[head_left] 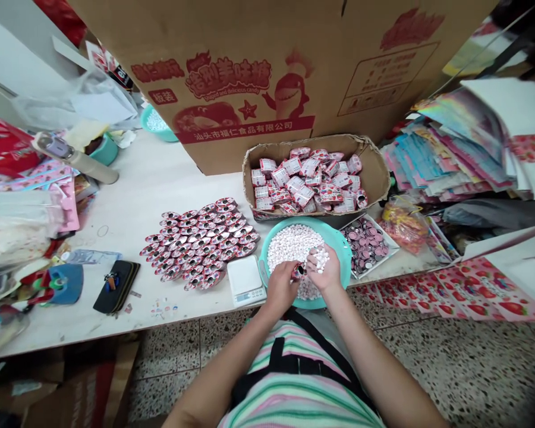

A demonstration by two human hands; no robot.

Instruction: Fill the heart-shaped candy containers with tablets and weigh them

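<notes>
My left hand [283, 286] is closed around a small strawberry-print candy box [299, 271], its dark round opening facing up. Beside it, my right hand [324, 272] cups a heap of small white candies [320, 258] against the box. Both hands are over a turquoise basin [339, 238] filled with the same white candies [289, 241]. Left of the basin sits a small white digital scale [244, 276]. Many upright candy boxes [200, 241] with holes on top stand in packed rows further left.
Behind the basin is a cut-down cardboard tray [378, 178] of candy boxes [307, 178]. A white tray of round pink-and-dark caps [369, 241] lies to the right. A large carton [258, 71] blocks the back. A dark wallet [116, 287] lies left; stacked printed sheets [463, 148] are at right.
</notes>
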